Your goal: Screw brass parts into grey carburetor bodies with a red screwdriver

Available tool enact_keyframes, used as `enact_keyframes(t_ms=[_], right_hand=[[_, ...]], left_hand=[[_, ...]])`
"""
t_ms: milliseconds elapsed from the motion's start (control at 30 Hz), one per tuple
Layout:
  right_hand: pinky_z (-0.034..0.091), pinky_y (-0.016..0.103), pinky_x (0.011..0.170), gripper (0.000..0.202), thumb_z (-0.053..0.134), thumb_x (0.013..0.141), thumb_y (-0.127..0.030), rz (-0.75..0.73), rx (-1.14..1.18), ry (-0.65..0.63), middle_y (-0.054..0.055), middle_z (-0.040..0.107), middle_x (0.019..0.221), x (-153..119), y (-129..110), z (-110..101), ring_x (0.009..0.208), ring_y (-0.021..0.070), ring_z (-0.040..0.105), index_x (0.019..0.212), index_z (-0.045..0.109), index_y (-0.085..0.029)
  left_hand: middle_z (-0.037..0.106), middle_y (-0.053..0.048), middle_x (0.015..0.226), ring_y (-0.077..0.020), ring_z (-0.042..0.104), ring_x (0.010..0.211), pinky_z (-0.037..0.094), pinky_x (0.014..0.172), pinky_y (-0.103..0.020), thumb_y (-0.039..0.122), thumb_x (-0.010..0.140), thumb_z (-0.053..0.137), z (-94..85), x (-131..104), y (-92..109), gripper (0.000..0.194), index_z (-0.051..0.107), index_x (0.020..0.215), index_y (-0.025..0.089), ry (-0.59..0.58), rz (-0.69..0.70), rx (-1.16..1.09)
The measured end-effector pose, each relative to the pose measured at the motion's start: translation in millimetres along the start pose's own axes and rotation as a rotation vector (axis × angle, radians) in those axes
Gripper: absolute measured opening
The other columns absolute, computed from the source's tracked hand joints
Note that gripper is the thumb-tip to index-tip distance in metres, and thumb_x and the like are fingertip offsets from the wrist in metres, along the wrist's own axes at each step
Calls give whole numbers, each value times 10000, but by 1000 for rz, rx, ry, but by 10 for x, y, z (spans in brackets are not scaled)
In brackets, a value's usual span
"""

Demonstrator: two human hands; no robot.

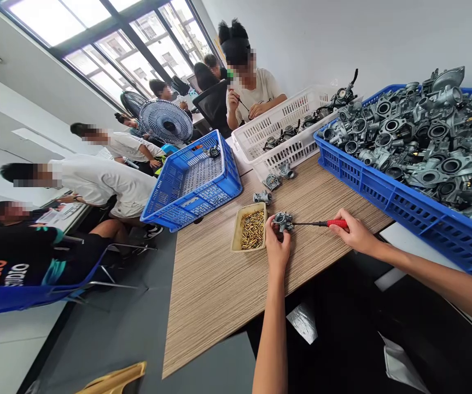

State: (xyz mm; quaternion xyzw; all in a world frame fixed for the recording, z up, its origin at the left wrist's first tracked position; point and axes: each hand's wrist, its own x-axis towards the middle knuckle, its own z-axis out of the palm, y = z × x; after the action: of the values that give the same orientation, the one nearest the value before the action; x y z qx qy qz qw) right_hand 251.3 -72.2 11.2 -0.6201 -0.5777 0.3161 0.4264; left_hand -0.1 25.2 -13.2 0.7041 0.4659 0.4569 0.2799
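Note:
My left hand (pixel 278 246) is closed around a grey metal carburetor body (pixel 284 221) above the wooden table. In my right hand (pixel 353 232) is a screwdriver (pixel 336 223) with a red and black handle, its fingers wrapped round the grip. The long thin shaft points left, and its tip meets the right side of the carburetor; whether it sits in a screw is too small to tell. Just left of my left hand stands a small cream tub (pixel 239 230) of small brass parts (pixel 253 230). Another carburetor body (pixel 262 197) lies right behind the tub.
A blue crate (pixel 383 200) heaped with carburetor bodies stands at the right. Behind are a white crate (pixel 256 158) with several darker carburetors and a blue crate (pixel 194 205) holding one. Across the table a person (pixel 256 93) holds a thin tool. Other people sit at the left.

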Motion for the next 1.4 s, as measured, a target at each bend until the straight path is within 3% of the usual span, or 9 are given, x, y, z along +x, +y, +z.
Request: enact_keyframes(t_ms=[233, 567, 733, 967, 1100, 1400], right_hand=[[343, 302, 568, 259, 607, 952, -444, -35, -20, -42, -64, 524, 667, -24, -2, -14, 540, 159, 461, 1062, 459, -263], [326, 303, 571, 285, 566, 957, -513, -14, -13, 2, -59, 465, 622, -11, -67, -16, 558, 162, 437, 875, 446, -268], [325, 304, 567, 312, 555, 967, -539, -17, -18, 2, -63, 449, 612, -7, -58, -15, 552, 161, 429, 865, 441, -268], [396, 313, 628, 244, 580, 970, -486, -40, -49, -38, -38, 570, 719, -17, -32, -21, 615, 177, 521, 1015, 492, -263], [370, 313, 601, 279, 605, 955, -451, -25, -51, -46, -77, 503, 646, -33, -35, -29, 556, 174, 487, 1105, 456, -268], [382, 315, 587, 255, 583, 949, -485, 5, -25, 3, -40, 531, 656, -12, -31, -7, 579, 182, 492, 924, 448, -270]], left_hand=[[650, -122, 1300, -218, 655, 1086, 545, 914, -351, 201, 912, 610, -5, -2, 7, 543, 470, 1435, 249, 1, -4, 7], [640, -129, 1321, -226, 651, 1105, 534, 998, -403, 205, 911, 609, 0, -1, 3, 539, 475, 1431, 246, 11, 6, 18], [646, -124, 1290, -227, 652, 1089, 542, 944, -381, 216, 911, 612, -1, -2, 9, 536, 480, 1429, 246, 14, 3, 16], [646, -123, 1309, -223, 651, 1096, 533, 980, -391, 228, 914, 619, -4, 1, 1, 534, 476, 1428, 252, 6, 4, 2], [655, -119, 1283, -212, 657, 1071, 550, 887, -338, 232, 920, 609, -2, 5, 17, 524, 474, 1426, 248, 3, -11, -21], [654, -124, 1295, -216, 662, 1075, 556, 937, -366, 215, 918, 610, -5, 7, 40, 523, 481, 1424, 248, 5, 0, -18]])
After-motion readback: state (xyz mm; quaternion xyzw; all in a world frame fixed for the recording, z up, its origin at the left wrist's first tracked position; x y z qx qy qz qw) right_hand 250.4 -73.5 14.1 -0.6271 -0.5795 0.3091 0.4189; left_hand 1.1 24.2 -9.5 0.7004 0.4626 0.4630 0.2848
